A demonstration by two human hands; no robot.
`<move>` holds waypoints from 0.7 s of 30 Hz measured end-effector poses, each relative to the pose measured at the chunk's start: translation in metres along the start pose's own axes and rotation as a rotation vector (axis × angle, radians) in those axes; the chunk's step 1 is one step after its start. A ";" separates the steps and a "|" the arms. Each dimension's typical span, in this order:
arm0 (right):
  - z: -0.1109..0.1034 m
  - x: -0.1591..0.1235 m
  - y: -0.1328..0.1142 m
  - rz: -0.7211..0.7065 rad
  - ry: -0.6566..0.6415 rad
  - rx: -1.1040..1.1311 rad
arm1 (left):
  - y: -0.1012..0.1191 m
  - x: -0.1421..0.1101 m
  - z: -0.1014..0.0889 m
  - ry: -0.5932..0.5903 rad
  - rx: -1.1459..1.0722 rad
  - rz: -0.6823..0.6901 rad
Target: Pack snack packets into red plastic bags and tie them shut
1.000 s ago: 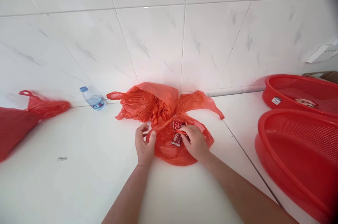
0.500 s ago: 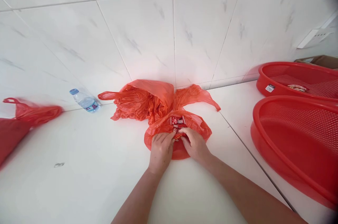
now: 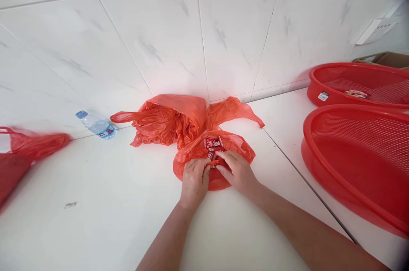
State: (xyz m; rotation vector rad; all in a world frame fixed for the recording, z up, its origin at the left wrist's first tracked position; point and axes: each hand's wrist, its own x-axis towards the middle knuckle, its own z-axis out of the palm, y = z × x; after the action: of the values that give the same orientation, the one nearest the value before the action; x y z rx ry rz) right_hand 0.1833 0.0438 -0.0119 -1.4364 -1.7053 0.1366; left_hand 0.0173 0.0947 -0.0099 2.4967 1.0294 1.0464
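A thin red plastic bag (image 3: 234,141) lies spread on the white table, its mouth open toward me. Small red printed packets (image 3: 213,143) show inside it. My left hand (image 3: 194,179) is closed at the bag's near side, thumb and forefinger pinching a bit of red plastic that looks like the bag's edge. Just right of it, my right hand (image 3: 239,173) reaches over the bag, its thumb and forefinger apart on either side of that red bit. Both palms cover part of the near rim. Behind lies a bundle of crumpled red plastic bags (image 3: 166,122).
A water bottle (image 3: 99,126) leans near the tiled wall (image 3: 159,28) at left. Another red bag (image 3: 38,147) lies at the far left edge. Two large red perforated baskets (image 3: 319,156) stand on the right, past a table seam. A small mark (image 3: 70,205) shows on the table (image 3: 128,220).
My right fingers have lifted apart from the left ones, uncovering more of the packets. My left hand stays nearly in place. The view has shifted slightly.
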 end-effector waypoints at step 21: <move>0.003 -0.006 -0.009 -0.066 -0.076 -0.164 | -0.016 0.001 -0.003 0.026 -0.011 -0.101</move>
State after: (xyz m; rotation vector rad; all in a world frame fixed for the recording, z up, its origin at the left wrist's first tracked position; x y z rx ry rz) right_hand 0.1742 0.0371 -0.0115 -1.5086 -1.8592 0.0152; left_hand 0.0079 0.1065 -0.0148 2.4013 1.1407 1.0546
